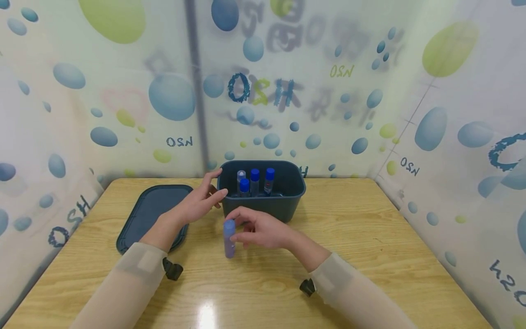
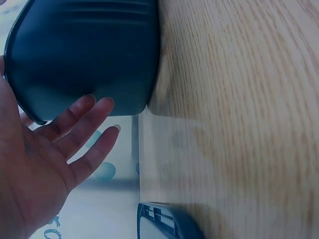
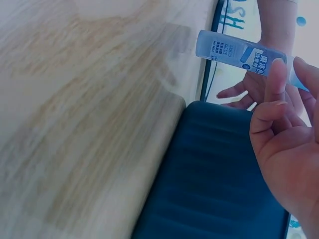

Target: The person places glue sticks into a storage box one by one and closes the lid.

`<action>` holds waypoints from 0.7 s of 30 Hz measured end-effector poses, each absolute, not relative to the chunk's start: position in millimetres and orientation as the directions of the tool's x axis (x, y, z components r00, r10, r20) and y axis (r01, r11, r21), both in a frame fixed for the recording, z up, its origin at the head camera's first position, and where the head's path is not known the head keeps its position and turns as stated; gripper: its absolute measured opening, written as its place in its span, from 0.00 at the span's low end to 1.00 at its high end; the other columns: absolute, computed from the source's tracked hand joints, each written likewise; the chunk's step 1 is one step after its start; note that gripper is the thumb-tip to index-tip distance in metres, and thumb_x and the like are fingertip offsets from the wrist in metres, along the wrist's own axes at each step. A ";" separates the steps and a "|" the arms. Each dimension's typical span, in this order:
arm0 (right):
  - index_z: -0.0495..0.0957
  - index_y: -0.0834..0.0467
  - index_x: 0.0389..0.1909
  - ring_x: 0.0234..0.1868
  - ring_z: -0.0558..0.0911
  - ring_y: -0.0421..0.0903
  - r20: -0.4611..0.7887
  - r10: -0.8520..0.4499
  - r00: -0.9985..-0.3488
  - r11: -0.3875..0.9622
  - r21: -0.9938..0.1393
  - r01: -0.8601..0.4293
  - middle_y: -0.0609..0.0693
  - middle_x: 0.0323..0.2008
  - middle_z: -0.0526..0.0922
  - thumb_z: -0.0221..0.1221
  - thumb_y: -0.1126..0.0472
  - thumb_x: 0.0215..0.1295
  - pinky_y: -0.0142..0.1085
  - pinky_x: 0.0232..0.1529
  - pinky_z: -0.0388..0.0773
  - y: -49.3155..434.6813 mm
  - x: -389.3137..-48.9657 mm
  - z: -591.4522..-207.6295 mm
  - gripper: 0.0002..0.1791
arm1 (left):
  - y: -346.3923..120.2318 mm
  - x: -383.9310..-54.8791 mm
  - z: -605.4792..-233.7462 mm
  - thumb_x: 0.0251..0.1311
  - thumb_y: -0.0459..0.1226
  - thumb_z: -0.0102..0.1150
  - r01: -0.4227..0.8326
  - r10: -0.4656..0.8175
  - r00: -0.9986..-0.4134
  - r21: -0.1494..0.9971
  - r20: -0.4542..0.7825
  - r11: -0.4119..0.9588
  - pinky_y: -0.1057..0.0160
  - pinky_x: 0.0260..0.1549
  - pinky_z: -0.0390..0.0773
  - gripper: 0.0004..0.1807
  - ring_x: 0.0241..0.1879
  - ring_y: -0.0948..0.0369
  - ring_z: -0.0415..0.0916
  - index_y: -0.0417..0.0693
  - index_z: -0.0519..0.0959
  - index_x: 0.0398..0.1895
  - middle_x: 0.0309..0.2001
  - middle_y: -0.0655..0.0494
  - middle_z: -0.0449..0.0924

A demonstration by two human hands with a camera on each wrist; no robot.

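A liquid glue bottle [image 3: 234, 52] with a blue-tinted cap is pinched between the thumb and fingers of my right hand [image 1: 265, 228]. It stands roughly upright in front of the dark blue bin [image 1: 267, 208], just at or above the table. Whether its base touches the wood I cannot tell. Inside the bin several similar bottles [image 1: 255, 178] stand, most with blue caps and one with a pale top [image 1: 241, 175]. At the bin's left end, my left hand [image 1: 197, 203] touches the rim with thumb and index finger. Its other fingers extend loosely beside the wall in the left wrist view.
A dark blue lid [image 1: 154, 205] lies flat on the wooden table [image 1: 370, 256], left of the bin and partly behind my left forearm. Patterned curtain-like walls [image 1: 255, 128] stand right behind the bin and along both sides.
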State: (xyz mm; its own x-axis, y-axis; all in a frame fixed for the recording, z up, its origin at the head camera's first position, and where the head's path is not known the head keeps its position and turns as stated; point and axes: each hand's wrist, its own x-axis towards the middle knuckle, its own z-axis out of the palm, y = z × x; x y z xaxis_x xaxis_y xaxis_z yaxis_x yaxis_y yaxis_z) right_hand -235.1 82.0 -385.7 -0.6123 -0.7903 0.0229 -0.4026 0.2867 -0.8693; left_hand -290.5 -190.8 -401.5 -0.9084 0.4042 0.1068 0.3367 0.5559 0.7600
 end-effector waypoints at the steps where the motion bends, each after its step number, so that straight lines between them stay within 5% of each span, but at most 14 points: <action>1: 0.74 0.50 0.69 0.41 0.90 0.64 0.031 -0.787 -0.616 0.287 -0.865 -0.411 0.56 0.58 0.85 0.65 0.62 0.80 0.56 0.50 0.89 83.3 -234.4 -384.5 0.21 | -190.8 -290.5 -401.5 0.85 0.57 0.50 0.338 0.405 -0.908 0.760 0.108 0.556 0.41 0.57 0.83 0.44 0.48 0.51 0.88 0.64 0.41 0.91 0.50 0.42 0.86; 8: 0.73 0.50 0.70 0.37 0.89 0.58 0.104 -0.761 -0.641 0.265 -0.851 -0.453 0.56 0.58 0.85 0.64 0.61 0.81 0.62 0.48 0.88 98.8 -229.9 -369.9 0.22 | -190.5 -290.5 -401.2 0.85 0.59 0.49 0.332 0.395 -0.913 0.754 0.105 0.566 0.41 0.57 0.82 0.43 0.49 0.49 0.88 0.65 0.40 0.91 0.50 0.44 0.86; 16: 0.76 0.55 0.68 0.30 0.82 0.56 0.260 -0.678 -0.688 0.211 -0.828 -0.520 0.55 0.50 0.84 0.66 0.66 0.78 0.37 0.35 0.83 122.8 -228.6 -351.2 0.22 | -190.5 -289.6 -400.3 0.86 0.57 0.49 0.337 0.399 -0.911 0.748 0.105 0.572 0.42 0.56 0.82 0.44 0.50 0.47 0.88 0.64 0.39 0.92 0.51 0.44 0.85; 21: 0.77 0.55 0.68 0.28 0.80 0.48 0.327 -0.606 -0.725 0.223 -0.805 -0.550 0.57 0.49 0.83 0.67 0.67 0.77 0.37 0.32 0.81 138.1 -228.7 -340.0 0.22 | -190.3 -289.8 -400.0 0.86 0.57 0.48 0.341 0.406 -0.908 0.749 0.106 0.568 0.44 0.55 0.82 0.43 0.50 0.46 0.88 0.64 0.39 0.92 0.51 0.44 0.85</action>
State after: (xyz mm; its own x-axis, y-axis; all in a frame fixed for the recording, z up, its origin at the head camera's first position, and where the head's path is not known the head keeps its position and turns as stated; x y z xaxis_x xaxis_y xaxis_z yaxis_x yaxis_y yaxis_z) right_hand -228.7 138.1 -340.0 -0.7249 -0.6065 0.3267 -0.5497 0.2234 -0.8049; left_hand -289.8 -190.3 -400.0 -0.9078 0.4060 0.1057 0.3411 0.5678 0.7492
